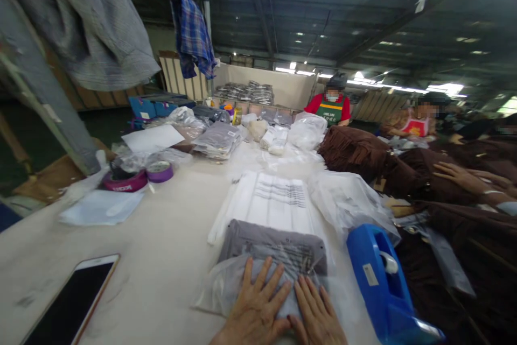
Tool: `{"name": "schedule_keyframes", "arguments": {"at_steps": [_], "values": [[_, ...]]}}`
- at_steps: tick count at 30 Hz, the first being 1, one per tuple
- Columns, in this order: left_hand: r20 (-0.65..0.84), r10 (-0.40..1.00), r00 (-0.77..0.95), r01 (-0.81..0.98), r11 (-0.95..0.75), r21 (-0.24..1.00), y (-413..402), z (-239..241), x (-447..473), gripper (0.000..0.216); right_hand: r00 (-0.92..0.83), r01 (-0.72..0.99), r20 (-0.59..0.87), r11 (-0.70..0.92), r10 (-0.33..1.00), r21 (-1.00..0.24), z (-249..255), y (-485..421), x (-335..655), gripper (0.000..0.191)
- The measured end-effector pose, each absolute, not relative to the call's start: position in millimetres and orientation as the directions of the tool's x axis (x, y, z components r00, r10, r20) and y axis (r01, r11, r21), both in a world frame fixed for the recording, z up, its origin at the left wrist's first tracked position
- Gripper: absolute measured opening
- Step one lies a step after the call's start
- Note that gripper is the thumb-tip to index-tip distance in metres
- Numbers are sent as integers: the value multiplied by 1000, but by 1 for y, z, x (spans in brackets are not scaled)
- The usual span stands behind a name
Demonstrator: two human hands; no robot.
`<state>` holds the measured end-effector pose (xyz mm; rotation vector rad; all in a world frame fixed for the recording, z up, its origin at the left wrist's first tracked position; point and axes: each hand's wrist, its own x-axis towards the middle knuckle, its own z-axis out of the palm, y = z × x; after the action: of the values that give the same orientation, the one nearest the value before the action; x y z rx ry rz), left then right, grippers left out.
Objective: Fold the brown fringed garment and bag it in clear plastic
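Grey folded cloth (274, 241) lies on the table (161, 248) in the head view, clear plastic (216, 286) over its near part, just in front of a white stack (278, 199) bearing dark print. The left hand (258, 302) rests open and flat on the plastic, fingers slightly spread; the right hand (317, 307) lies beside it, equally flat, fingers closer together. Neither grips anything. A blue tape dispenser (375, 280) stands near the right hand; a phone (70, 304) lies well left of the cloth.
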<state>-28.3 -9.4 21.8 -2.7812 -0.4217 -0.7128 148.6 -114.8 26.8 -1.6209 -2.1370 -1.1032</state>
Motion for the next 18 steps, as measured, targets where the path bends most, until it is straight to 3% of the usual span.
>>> {"name": "schedule_keyframes", "arguments": {"at_steps": [4,8,14,18], "values": [[372,234,898,284,-955,-85,-5,26,-43,68,-363,899,620,87,696,429,9,-109,152,43],[250,348,903,371,-927,-49,13,33,-77,72,-368,901,619,100,694,423,4,-110,158,50],[376,427,823,487,-870,-78,51,27,-107,48,-304,926,589,86,749,368,5,-113,150,51],[499,388,774,481,-874,-66,60,12,-108,47,-194,978,553,114,810,177,27,-125,147,41]]}}
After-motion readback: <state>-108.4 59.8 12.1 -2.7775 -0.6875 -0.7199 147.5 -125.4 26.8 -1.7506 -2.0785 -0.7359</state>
